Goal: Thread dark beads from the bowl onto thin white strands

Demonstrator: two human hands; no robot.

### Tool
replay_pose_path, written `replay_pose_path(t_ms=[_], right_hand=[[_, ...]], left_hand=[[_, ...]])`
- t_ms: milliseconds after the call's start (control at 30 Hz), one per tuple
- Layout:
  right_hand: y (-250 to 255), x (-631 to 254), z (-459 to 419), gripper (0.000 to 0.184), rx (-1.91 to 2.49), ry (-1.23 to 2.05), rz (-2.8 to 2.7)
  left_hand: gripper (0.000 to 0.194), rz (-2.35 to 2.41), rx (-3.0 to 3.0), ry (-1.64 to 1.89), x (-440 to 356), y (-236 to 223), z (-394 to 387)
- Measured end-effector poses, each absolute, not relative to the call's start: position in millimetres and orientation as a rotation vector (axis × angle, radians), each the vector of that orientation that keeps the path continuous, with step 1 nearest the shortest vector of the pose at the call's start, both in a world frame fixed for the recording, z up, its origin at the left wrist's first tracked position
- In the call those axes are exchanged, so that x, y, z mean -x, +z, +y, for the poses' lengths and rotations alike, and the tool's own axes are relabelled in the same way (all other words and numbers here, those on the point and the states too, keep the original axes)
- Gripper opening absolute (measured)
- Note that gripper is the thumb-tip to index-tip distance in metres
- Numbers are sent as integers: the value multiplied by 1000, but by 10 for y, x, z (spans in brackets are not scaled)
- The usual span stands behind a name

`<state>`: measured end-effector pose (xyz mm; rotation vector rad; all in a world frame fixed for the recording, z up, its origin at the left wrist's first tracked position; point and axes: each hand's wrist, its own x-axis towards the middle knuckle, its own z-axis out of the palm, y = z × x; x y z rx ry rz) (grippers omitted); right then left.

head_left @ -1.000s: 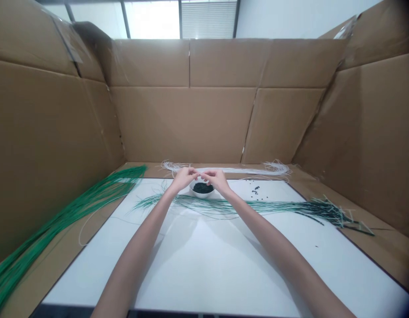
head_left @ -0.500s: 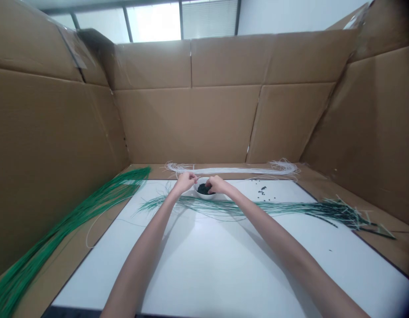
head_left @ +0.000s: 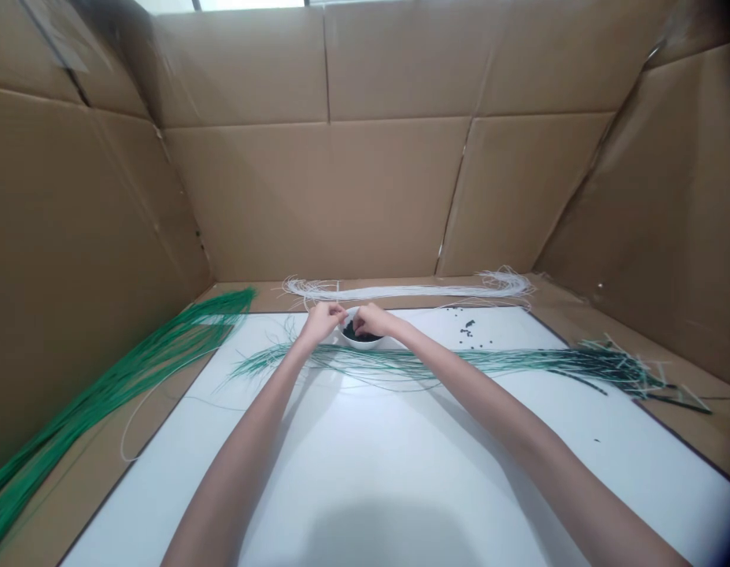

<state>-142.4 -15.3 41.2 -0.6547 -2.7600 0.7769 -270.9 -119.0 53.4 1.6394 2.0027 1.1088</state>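
Note:
A white bowl [head_left: 368, 344] of small dark beads [head_left: 351, 331] stands at the far part of the white board. My left hand [head_left: 324, 316] is at the bowl's left rim, its thumb and fingers pinched together; whatever they hold is too fine to make out. Reaching in from the right, my right hand [head_left: 373, 319] has bent, closed fingers down among the beads, and its fingertips are partly hidden. The two hands nearly meet above the bowl. Just in front of it, a bundle of thin green strands [head_left: 412, 364] runs across beneath both forearms.
Loose dark beads [head_left: 468, 327] lie right of the bowl. White strands [head_left: 400, 293] stretch behind it, and a thick green bundle [head_left: 134, 366] lies left with a curved white strand [head_left: 155, 387]. Bead-covered strand ends [head_left: 624, 370] are at right. Cardboard walls [head_left: 317, 197] enclose the board.
My view has tipped downward. My right hand has shifted slightly left in the bowl, closer to my left hand, which stays pinched at the rim.

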Motion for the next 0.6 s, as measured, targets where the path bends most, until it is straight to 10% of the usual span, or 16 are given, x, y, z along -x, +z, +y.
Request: replay_pose_path(t_ms=[600], right_hand=[[442,1046,-233,25,513,1348,-2149]], left_hand=[[23,1993,-1610,1339,2472,596,-1244]])
